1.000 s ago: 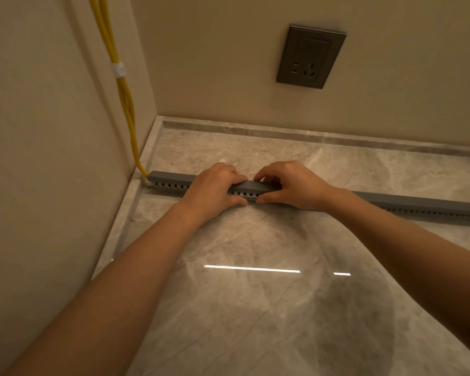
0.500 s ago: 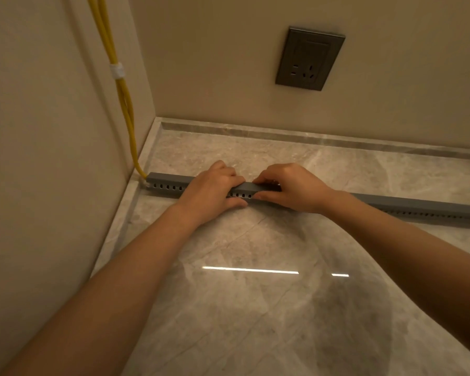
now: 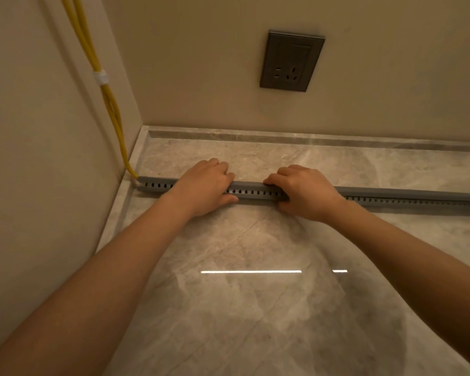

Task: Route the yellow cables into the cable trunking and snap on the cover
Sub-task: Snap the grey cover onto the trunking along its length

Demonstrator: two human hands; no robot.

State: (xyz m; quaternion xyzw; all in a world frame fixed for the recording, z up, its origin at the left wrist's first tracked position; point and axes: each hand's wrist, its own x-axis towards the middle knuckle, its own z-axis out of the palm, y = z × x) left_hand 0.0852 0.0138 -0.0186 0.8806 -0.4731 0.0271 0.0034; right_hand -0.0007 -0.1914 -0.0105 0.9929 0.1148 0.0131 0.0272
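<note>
A long grey slotted cable trunking lies across the marble floor from the left wall to the right edge, its cover on top. Yellow cables, bound by a white tie, run down the left wall and enter the trunking's left end. My left hand grips the trunking near its left part, fingers over the cover and thumb on the front side. My right hand clamps it a short way to the right in the same manner. The cables inside are hidden.
A dark grey wall socket sits on the back wall above the floor. A marble skirting strip runs along the back wall. The left wall stands close beside my left arm.
My right hand has slid a little to the right along the cover, widening the gap between both hands. My left hand stays in nearly the same place.
</note>
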